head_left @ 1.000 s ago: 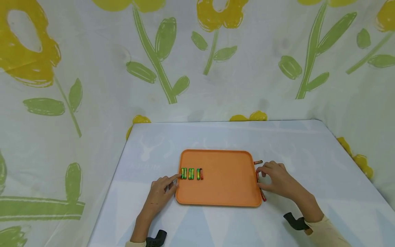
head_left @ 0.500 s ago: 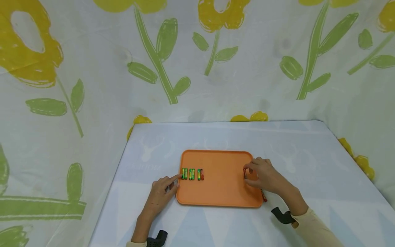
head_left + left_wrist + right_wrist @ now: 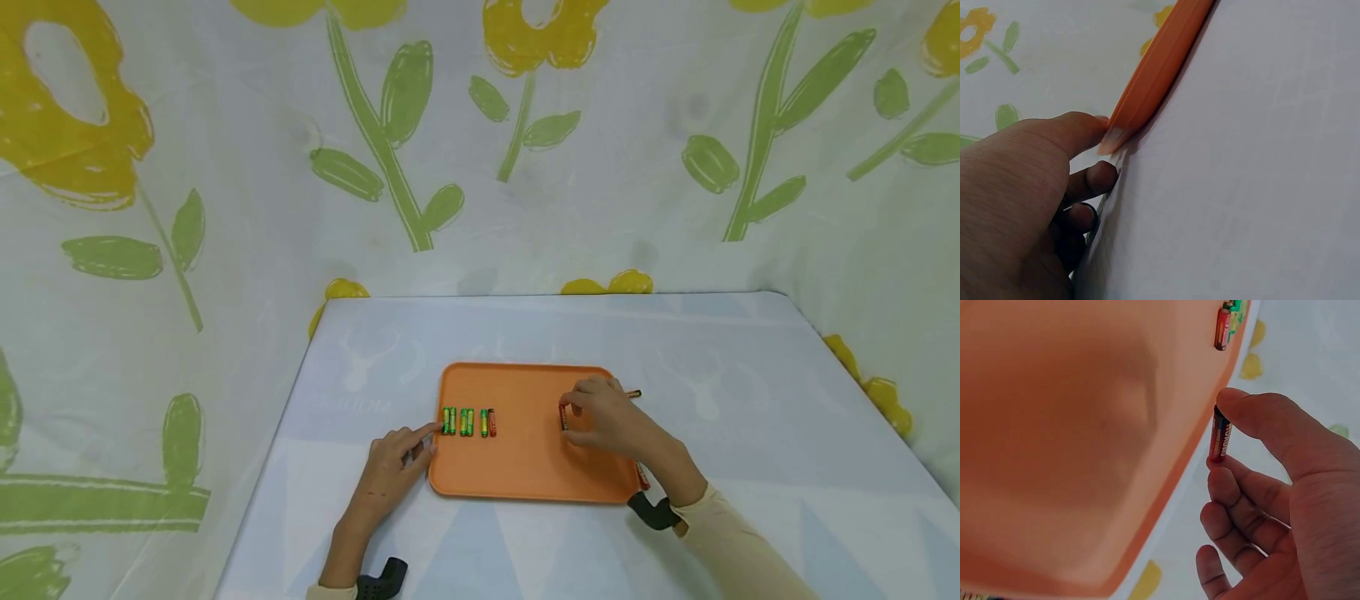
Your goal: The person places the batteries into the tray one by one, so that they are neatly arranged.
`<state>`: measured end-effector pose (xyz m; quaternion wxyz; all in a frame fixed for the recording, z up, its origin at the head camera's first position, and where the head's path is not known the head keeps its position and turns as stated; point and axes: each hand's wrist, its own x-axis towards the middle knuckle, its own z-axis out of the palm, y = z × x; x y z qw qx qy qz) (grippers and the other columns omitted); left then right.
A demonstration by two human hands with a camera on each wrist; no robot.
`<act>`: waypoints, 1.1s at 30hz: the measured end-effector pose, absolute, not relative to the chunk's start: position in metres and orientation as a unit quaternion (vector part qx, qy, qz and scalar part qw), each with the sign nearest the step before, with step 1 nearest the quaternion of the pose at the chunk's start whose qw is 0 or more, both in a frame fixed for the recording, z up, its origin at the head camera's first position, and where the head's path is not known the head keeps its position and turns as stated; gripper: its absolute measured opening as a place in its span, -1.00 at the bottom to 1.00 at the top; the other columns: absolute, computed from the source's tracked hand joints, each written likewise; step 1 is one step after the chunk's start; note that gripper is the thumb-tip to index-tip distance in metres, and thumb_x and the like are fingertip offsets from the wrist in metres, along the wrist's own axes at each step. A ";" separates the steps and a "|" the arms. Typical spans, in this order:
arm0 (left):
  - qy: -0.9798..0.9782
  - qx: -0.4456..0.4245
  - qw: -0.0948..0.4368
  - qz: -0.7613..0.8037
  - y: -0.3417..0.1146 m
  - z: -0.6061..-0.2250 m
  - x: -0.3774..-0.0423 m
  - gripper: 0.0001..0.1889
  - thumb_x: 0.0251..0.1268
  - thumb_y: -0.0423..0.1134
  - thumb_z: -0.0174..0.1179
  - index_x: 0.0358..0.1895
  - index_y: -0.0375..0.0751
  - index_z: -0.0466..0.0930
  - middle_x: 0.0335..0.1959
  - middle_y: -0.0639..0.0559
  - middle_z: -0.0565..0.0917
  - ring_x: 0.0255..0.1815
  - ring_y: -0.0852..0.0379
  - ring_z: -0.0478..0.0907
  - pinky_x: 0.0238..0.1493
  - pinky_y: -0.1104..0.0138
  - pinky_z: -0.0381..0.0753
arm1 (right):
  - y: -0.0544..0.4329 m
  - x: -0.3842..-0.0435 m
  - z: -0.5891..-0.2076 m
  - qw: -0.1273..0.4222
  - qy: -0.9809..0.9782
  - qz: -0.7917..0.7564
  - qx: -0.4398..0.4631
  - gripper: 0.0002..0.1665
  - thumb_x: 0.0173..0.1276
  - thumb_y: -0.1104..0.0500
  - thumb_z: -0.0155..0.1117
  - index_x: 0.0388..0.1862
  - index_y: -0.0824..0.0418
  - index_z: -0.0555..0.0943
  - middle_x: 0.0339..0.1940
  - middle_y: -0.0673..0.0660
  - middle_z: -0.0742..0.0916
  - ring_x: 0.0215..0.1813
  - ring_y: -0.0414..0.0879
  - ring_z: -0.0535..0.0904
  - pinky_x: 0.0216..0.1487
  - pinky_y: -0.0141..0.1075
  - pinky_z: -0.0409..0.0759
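Observation:
My right hand [image 3: 611, 421] pinches a red and black battery [image 3: 1220, 434] between thumb and index fingertip, above the right half of an orange tray [image 3: 532, 499]; its other fingers curve loosely below. On the tray's left side stands a row of batteries: a green pair [image 3: 448, 421], a second green pair [image 3: 467, 422], then one green battery [image 3: 483, 423] beside a red battery [image 3: 492, 422]. My left hand [image 3: 393, 471] rests at the tray's left edge, index finger reaching over the rim to the first green battery. In the left wrist view its thumb is right at the rim.
Just right of the tray, one battery [image 3: 634, 393] lies partly behind my right hand near the back corner. Another red battery [image 3: 642, 477] lies by the front right corner. The pale table [image 3: 360, 350] meets a flower-printed cloth backdrop [image 3: 600, 208].
My right hand has picked up a red battery from beside the tray's right edge and carried it left over the tray. My left hand has stayed in place.

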<state>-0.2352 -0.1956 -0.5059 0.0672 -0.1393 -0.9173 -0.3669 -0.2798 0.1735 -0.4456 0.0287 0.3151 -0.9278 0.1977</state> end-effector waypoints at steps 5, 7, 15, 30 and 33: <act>-0.918 -0.138 0.062 -0.366 -0.195 -0.505 -0.235 -0.63 0.36 -0.19 0.32 0.22 0.12 0.66 -0.48 0.41 0.38 -0.45 0.30 0.26 -0.18 0.22 0.21 | 0.163 -0.281 -0.443 0.020 -0.926 0.201 0.319 -0.61 0.10 0.07 0.62 -0.14 0.15 0.68 -0.38 -0.06 0.52 -0.19 -0.12 0.40 -0.01 -0.02 0.30; -0.919 -0.137 0.061 -0.365 -0.195 -0.506 -0.235 -0.62 0.36 -0.19 0.33 0.22 0.12 0.66 -0.49 0.42 0.38 -0.45 0.31 0.26 -0.18 0.21 0.20 | 0.159 -0.282 -0.444 0.018 -0.926 0.201 0.319 -0.62 0.10 0.07 0.61 -0.15 0.15 0.67 -0.40 -0.07 0.51 -0.21 -0.13 0.38 -0.05 -0.05 0.29; -0.919 -0.143 0.071 -0.361 -0.196 -0.508 -0.236 -0.62 0.36 -0.19 0.33 0.22 0.13 0.66 -0.49 0.44 0.37 -0.46 0.32 0.25 -0.21 0.23 0.21 | 0.143 -0.288 -0.452 0.015 -0.926 0.185 0.330 -0.62 0.13 0.02 0.59 -0.15 0.12 0.67 -0.41 -0.12 0.47 -0.22 -0.16 0.33 -0.12 -0.12 0.26; -0.915 -0.150 0.071 -0.367 -0.196 -0.506 -0.236 -0.63 0.38 -0.18 0.31 0.23 0.10 0.66 -0.49 0.42 0.38 -0.46 0.31 0.25 -0.18 0.20 0.21 | 0.117 -0.300 -0.462 0.012 -0.928 0.148 0.342 -0.56 0.14 -0.08 0.58 -0.09 0.11 0.71 -0.33 -0.12 0.55 -0.19 -0.15 0.39 -0.10 -0.13 0.30; -0.914 -0.149 0.070 -0.370 -0.197 -0.507 -0.236 -0.63 0.38 -0.18 0.31 0.22 0.10 0.66 -0.49 0.41 0.38 -0.46 0.30 0.25 -0.18 0.19 0.21 | 0.111 -0.302 -0.461 0.010 -0.928 0.151 0.340 -0.57 0.15 -0.08 0.57 -0.09 0.11 0.71 -0.33 -0.12 0.54 -0.20 -0.15 0.41 -0.09 -0.13 0.30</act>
